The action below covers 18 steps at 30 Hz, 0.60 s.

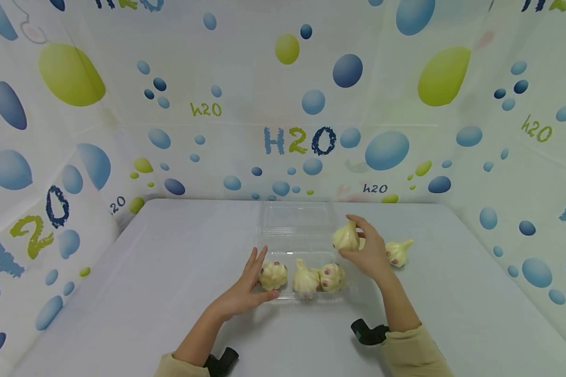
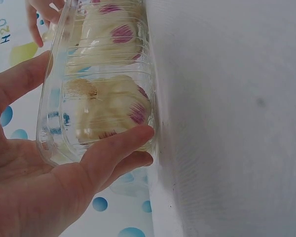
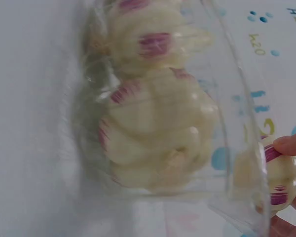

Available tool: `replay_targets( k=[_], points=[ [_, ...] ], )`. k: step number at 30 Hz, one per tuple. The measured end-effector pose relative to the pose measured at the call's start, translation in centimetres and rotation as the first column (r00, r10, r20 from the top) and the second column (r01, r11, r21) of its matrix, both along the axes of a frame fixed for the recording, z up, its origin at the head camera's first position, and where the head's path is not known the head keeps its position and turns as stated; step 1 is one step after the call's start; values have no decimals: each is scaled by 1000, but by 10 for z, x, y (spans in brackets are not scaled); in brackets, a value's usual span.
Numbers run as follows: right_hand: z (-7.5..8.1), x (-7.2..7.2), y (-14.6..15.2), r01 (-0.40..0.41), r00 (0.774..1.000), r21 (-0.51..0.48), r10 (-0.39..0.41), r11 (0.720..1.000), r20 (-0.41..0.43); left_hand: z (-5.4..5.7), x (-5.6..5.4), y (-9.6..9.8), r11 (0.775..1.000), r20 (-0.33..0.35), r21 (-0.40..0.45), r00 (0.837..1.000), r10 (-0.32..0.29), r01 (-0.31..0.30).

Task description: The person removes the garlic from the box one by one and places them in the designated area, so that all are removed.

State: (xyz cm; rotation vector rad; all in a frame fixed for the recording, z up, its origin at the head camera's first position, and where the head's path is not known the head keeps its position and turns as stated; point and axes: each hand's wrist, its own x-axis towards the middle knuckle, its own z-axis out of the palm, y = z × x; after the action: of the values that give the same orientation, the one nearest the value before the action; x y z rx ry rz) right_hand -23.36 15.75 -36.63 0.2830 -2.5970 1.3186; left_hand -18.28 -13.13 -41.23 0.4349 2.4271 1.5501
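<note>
In the head view, pinches a garlic bulb (image 1: 346,238) in the right hand (image 1: 370,254) near a clear box (image 1: 287,295) of three bulbs (image 1: 306,278) and rests the left hand (image 1: 245,290) at its left end. In the left wrist view, touches it with straight fingers (image 2: 116,148); in the right wrist view, grips the bulb beyond its rim.

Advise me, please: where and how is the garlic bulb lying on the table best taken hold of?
Grip the garlic bulb by its round body, probably from above: the body is its widest part, while the thin stem, pointing right and away, looks a poorer hold.
</note>
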Motion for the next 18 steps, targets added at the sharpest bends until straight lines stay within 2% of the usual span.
replay_targets(
  k=[6, 18],
  points=[
    [10, 3, 14, 14, 1000, -31, -15, 999, -19, 0, 0, 0, 1000, -8, -9, 1000, -2, 2],
    [22, 8, 45, 94, 996, -64, -94, 993, 7, 0, -1, 0, 1000, -2, 2, 1000, -4, 4]
  ],
)
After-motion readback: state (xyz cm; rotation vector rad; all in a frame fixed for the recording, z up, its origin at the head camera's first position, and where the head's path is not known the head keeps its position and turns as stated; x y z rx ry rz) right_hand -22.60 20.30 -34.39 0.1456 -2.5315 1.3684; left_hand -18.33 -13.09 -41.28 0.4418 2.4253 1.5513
